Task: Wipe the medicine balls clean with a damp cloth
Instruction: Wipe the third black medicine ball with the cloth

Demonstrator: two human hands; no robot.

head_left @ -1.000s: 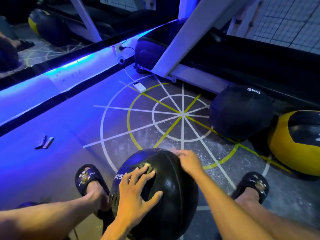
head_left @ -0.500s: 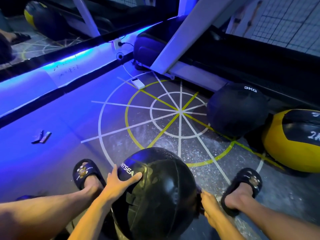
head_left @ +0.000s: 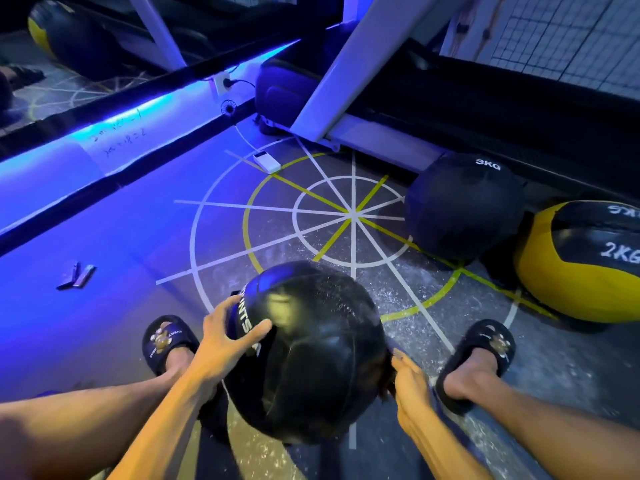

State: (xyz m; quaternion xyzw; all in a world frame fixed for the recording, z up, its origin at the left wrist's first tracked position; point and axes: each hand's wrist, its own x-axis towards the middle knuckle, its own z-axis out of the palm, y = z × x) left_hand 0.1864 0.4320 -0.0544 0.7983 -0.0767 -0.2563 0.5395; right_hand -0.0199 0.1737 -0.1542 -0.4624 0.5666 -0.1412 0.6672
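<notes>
Black medicine ball [head_left: 311,355] sits on the gym floor [head_left: 104,306] at the near edge of the painted circle marking, between two sandalled feet. Left hand [head_left: 225,344] grasps its upper left side, fingers and thumb curled over the white lettering. Right hand [head_left: 408,375] touches the ball's right side; fingers hidden behind the curve, grip cannot be told. Toward the floor's right edge, a black 3KG ball [head_left: 464,206] touches a yellow-and-black 2KG ball [head_left: 581,265]. White power bank [head_left: 266,163] lies near the treadmill [head_left: 381,140].
</notes>
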